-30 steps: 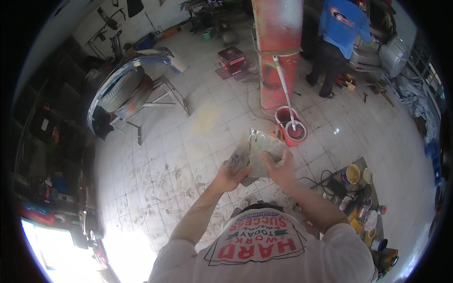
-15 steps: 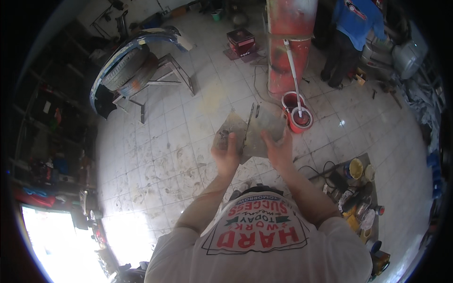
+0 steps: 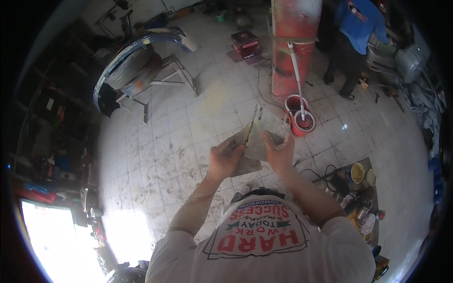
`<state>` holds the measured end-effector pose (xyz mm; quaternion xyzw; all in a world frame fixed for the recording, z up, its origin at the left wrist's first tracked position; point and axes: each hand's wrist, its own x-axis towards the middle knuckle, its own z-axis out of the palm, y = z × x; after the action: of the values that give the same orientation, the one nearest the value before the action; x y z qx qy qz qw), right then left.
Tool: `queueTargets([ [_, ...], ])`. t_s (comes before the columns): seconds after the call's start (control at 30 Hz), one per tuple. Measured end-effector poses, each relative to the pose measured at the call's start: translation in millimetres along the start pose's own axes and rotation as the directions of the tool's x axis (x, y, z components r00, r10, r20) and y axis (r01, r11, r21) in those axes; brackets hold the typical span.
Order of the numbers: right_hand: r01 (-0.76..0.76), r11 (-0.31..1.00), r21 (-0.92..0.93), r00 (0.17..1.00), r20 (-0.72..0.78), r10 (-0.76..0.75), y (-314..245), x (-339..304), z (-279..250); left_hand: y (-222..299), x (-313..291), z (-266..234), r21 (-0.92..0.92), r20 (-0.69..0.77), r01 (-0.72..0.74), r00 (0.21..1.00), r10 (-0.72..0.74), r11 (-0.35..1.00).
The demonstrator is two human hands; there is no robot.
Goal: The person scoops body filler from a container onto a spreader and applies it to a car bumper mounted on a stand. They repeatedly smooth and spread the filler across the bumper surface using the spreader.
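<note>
Thin grey plates (image 3: 255,148) are held between the left hand (image 3: 223,161) and right hand (image 3: 281,153), each grip closed with its thumb pressed on top, and if either thumb slackened, one could slide out and drop onto the tiled floor (image 3: 146,158) below.

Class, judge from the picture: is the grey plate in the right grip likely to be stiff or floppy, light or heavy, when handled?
The plate is probably stiff: it shows no obvious sag beyond the right grip. It is likely fairly light for its size, since its edges look thin.
</note>
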<state>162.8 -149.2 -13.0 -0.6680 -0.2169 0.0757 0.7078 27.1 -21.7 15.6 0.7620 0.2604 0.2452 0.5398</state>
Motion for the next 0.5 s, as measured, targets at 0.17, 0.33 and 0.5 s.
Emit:
queueTargets([
  [0.17,0.094,0.995,-0.045,0.992,0.091,-0.089,-17,0,8,8,-5,-8,-0.008,-0.018,0.026,0.999,-0.026,1.000],
  [0.33,0.307,0.943,-0.128,0.922,0.286,-0.261,-11,7,7,0,-4,-20,0.051,0.102,0.038,0.994,-0.043,0.998],
  [0.5,0.385,0.835,-0.392,0.835,0.535,-0.133,42,7,14,-78,29,-50,0.404,0.525,-0.078,0.836,-0.161,0.912],
])
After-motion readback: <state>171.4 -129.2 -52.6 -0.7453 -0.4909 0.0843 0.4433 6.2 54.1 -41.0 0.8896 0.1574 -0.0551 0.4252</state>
